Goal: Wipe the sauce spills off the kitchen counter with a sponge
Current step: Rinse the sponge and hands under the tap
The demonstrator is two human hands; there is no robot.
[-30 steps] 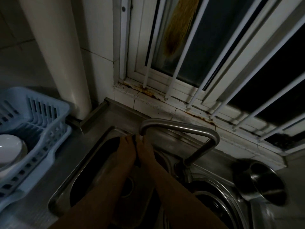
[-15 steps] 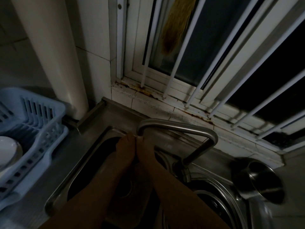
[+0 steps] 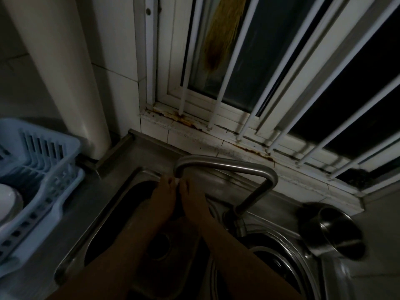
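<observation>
Both hands reach into the left basin of a steel sink [image 3: 104, 215], side by side with fingertips touching, right under the mouth of the faucet spout [image 3: 227, 167]. The left hand [image 3: 163, 195] and right hand [image 3: 191, 198] show only their backs, and the light is too dim to tell how far the fingers curl or whether they hold anything. The sponge cannot be made out; if it is there, it is hidden between the palms. The drain [image 3: 160, 245] lies below the forearms.

The spout arches over the hands from its base on the right, crossing between them and the tiled window sill [image 3: 194, 137], which is streaked with rust. White window bars [image 3: 229, 72] rise behind it. A wide white pipe [image 3: 65, 72] stands in the corner to the left. On the steel counter [image 3: 71, 204] left of the sink sits a pale blue dish rack [image 3: 43, 176] with a white bowl [image 3: 6, 202] in it. A steel pot [image 3: 333, 232] lies tilted on the counter at the far right, beside the right basin [image 3: 275, 267].
</observation>
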